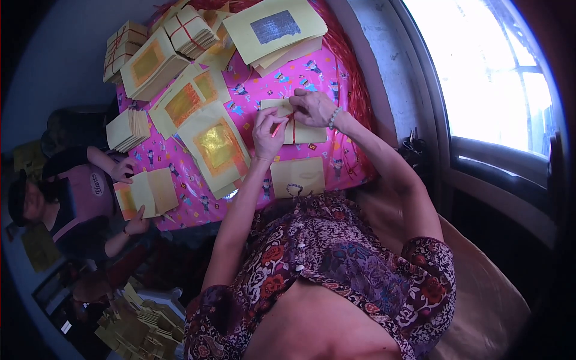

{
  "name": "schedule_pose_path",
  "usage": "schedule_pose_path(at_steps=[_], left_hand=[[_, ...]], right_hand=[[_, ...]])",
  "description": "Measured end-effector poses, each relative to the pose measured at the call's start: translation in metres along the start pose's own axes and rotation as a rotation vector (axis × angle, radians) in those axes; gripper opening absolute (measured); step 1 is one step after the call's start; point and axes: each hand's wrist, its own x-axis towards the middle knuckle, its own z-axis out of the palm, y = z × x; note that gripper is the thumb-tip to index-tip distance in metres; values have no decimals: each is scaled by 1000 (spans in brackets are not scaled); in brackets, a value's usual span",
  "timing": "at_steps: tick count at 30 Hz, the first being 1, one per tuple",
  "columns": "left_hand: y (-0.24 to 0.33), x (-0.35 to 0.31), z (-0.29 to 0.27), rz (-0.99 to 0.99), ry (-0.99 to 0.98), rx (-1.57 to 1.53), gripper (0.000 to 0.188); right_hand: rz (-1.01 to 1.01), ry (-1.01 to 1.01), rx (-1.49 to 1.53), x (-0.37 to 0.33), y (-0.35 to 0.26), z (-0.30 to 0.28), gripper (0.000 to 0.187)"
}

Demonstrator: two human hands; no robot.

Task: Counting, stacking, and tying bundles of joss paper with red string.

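Observation:
A small bundle of pale yellow paper (311,134) lies on the pink tablecloth before me, with red string (293,133) around its middle. My left hand (268,135) is at the bundle's left edge, fingers pinched on a strand of the string. Over the top of the bundle, my right hand (312,109) bends down with its fingers closed at the string's crossing; its fingertips are partly hidden. A beaded bracelet circles my right wrist. Nearer my body lies another pale yellow paper piece (298,177).
Gold-patched paper sheets (216,147) spread out to the left. Tall paper stacks (150,66) and string-tied bundles (190,31) stand behind them, with a silver-patched stack (276,30) at the back. Loose red string (360,90) hangs along the right edge. A co-worker (84,192) handles folded paper at left.

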Motion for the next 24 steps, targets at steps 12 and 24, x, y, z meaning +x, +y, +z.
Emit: schedule_pose_path(at_steps=[12,24], left_hand=[[-15,-14,-5,-390,131,-127,11],[-45,1,-23,-742,-8,-461,63]], right_hand=[[91,134,-114,-5,4,14,13],[731,515,607,-76,50,76,83]])
